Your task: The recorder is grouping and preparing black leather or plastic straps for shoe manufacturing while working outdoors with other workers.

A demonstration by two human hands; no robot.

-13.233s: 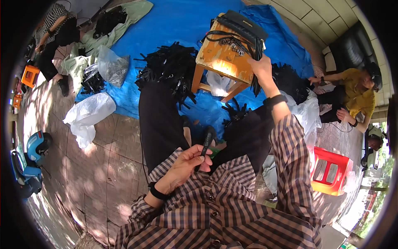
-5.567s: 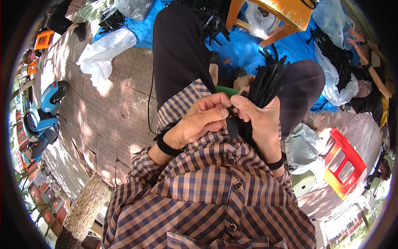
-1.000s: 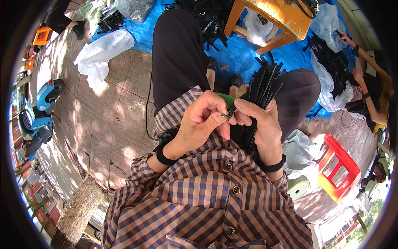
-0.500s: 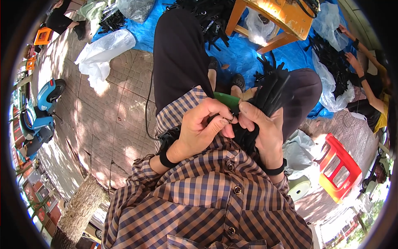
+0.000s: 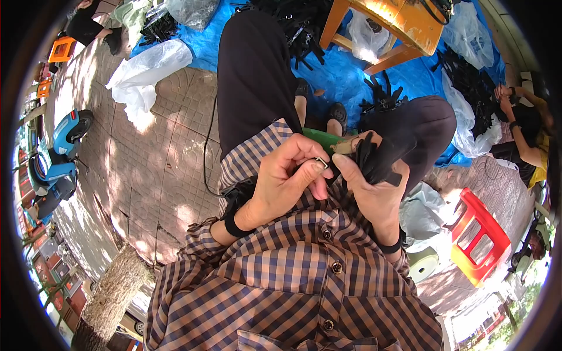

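My left hand [image 5: 281, 178] is closed, thumb and forefinger pinching a small metal buckle [image 5: 321, 163] above my lap. A short black piece seems to run from it toward the other hand, too small to follow. My right hand [image 5: 377, 196] is closed on a bundle of black straps [image 5: 374, 153], partly smeared by motion, which fans out over my right knee. Its thumb points at the buckle, a little apart from it. A green piece [image 5: 321, 138] lies beyond my hands, between my legs.
Blue sheeting [image 5: 333, 82] ahead carries piles of black straps [image 5: 298, 29] and a wooden stool [image 5: 398, 29]. A clear plastic bag [image 5: 149, 67] lies left on the paving. Right are a red plastic stool [image 5: 479, 237] and a co-worker's hands [image 5: 504, 98]. A thin cable [image 5: 206, 152] runs by my left leg.
My right hand has moved slightly right, away from the left, and the strap bundle has swung and blurred. The metal buckle now shows at my left fingertips. The co-worker's hands have come together.
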